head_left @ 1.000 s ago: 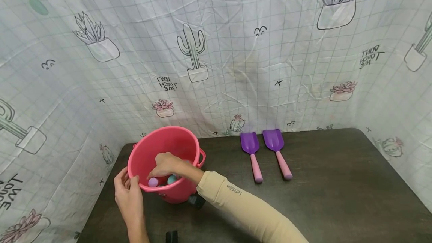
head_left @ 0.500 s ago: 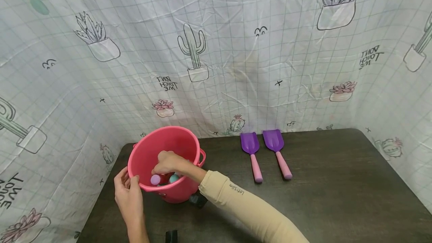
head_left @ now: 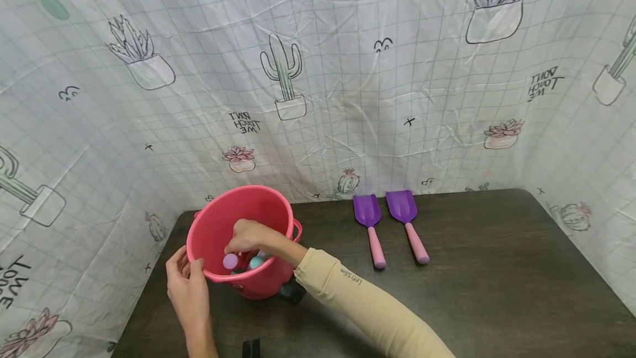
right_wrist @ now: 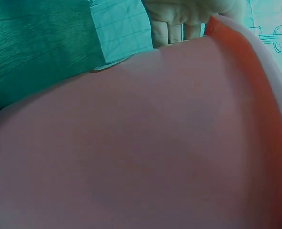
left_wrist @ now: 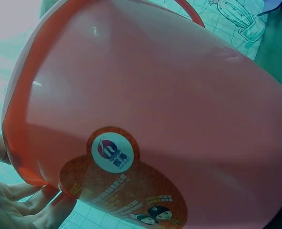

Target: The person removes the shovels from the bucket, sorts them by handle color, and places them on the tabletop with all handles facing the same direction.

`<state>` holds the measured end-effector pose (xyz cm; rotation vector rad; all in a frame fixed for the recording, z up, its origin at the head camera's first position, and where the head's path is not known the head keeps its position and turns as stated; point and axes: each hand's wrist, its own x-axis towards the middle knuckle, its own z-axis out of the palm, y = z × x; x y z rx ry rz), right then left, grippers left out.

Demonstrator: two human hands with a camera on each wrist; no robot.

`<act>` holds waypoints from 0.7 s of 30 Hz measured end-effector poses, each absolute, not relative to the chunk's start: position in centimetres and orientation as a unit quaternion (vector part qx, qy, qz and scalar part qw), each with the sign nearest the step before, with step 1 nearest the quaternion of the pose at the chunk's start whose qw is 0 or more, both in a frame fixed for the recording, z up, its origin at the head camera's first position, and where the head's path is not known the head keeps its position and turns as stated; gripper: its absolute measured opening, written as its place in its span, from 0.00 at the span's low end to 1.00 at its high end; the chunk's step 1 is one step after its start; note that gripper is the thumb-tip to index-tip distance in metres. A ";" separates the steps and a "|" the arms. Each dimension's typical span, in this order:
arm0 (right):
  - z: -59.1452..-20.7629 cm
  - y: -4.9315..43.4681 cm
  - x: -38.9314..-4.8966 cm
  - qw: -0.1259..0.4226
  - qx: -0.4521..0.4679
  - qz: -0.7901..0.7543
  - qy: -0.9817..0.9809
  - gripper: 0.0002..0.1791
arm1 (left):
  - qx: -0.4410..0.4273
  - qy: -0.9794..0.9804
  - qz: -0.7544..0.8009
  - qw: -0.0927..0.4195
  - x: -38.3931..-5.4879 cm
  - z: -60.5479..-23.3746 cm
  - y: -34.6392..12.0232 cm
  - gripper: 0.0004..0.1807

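A deep pink bucket [head_left: 268, 283] stands tilted toward me at the left of the dark table. My left hand [head_left: 190, 294] grips its near left rim; in the left wrist view, fingers [left_wrist: 38, 210] press against the outer wall. My right hand [head_left: 250, 236] reaches over the right side into the bucket, its fingers curled downward and pinching a round lilac ball [head_left: 231, 261]. A teal ball [head_left: 256, 262] lies just right of that one, with other small round things partly hidden by the right wrist and rim. Only the bucket's outer wall [right_wrist: 131, 133] fills the right wrist view.
Two purple toy shovels [head_left: 366, 211] with pink handles lie side by side right of the bucket, near the back edge of the table [head_left: 472, 291]. A patterned white curtain [head_left: 348, 98] hangs behind and at both sides. Dark straps show near the wrists.
My right hand has moved slightly up and right inside the bucket, and the lilac ball has shifted along with it. My left hand stays on the rim.
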<state>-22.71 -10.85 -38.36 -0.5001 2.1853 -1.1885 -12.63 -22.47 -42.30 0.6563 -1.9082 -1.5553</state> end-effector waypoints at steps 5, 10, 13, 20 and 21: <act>-37.3 -10.4 -22.1 0.300 -0.188 -0.437 0.827 0.14 | 0.247 -0.720 -0.579 0.292 -12.6 -42.3 -22.5 0.26; -37.3 -10.1 -22.5 0.322 -0.197 -0.457 0.806 0.15 | 0.250 -0.721 -0.578 0.288 -12.6 -42.3 -22.6 0.27; -37.2 -9.8 -22.7 0.338 -0.198 -0.477 0.787 0.15 | 0.252 -0.722 -0.577 0.285 -12.6 -42.2 -22.6 0.27; -37.0 -9.1 -22.9 0.358 -0.209 -0.510 0.754 0.12 | 0.251 -0.725 -0.577 0.280 -12.7 -42.1 -22.5 0.27; -36.9 -9.0 -22.9 0.356 -0.209 -0.510 0.755 0.13 | 0.250 -0.725 -0.577 0.280 -12.7 -42.1 -22.4 0.27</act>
